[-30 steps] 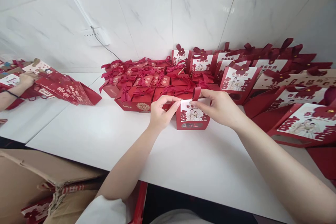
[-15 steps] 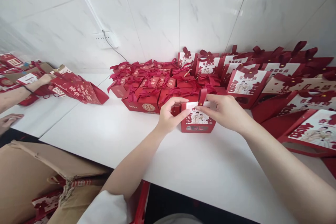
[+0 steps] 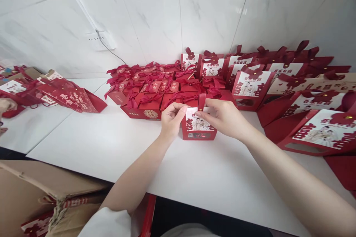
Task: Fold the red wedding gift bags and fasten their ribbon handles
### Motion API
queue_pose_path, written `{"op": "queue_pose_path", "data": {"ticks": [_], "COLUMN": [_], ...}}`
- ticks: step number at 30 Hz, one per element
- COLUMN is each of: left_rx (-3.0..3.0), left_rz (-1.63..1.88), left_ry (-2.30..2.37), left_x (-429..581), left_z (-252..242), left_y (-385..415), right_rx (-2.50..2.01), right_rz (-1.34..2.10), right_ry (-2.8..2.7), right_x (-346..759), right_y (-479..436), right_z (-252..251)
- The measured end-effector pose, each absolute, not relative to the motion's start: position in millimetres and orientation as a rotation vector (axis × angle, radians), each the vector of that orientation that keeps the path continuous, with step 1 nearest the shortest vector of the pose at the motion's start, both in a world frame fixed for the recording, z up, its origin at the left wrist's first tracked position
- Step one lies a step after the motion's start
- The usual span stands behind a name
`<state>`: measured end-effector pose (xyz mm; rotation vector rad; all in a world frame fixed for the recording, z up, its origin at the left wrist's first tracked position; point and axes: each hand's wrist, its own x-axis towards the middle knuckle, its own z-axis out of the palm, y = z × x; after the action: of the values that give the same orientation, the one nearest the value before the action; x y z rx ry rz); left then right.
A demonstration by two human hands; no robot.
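Observation:
A red gift box [image 3: 199, 136] with a printed couple on a white panel and a small window stands upright on the white table. My left hand [image 3: 172, 118] pinches its upper left corner between thumb and fingers. At the upper right, my right hand [image 3: 222, 116] grips the top edge, its fingertips by the base of the ribbon loop [image 3: 201, 102]. The fingers cover part of the printed lettering. Just behind are rows of small red boxes [image 3: 141, 113] tied with ribbon bows.
Taller matching gift boxes [image 3: 251, 85] stand along the right and against the tiled wall. Red bags [image 3: 72, 96] lie at the left, where another person's hand [image 3: 7, 107] shows. An opened cardboard carton [image 3: 50, 181] sits below the table's front edge.
The whole view has shifted slightly, so things appear further left. Both my hands stay on the gift box, the right fingertips moving a little along its top. The other person's hand has moved left.

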<state>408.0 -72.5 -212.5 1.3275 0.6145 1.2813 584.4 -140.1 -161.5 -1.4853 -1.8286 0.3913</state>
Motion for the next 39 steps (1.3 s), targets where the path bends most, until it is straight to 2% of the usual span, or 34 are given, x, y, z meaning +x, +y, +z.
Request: {"op": "queue_pose_path", "data": {"ticks": [7,29,39], "left_rx": [1.591,2.061,1.992], "left_rz": [1.323,1.340,1.340], "left_ry": [0.638,0.647,0.692], "left_x": [401,385,387], "left_z": [-212,-196,-197], "left_y": [-67,-64,-67], "right_rx": [-1.432,-1.391,-1.422], "right_rz": [0.602,0.619,0.587], "right_ry": [-1.726,-1.761,-1.774], "right_x": [590,593,588], "right_y": [-141,-141,-141], "right_z": [-157,-157,-157]}}
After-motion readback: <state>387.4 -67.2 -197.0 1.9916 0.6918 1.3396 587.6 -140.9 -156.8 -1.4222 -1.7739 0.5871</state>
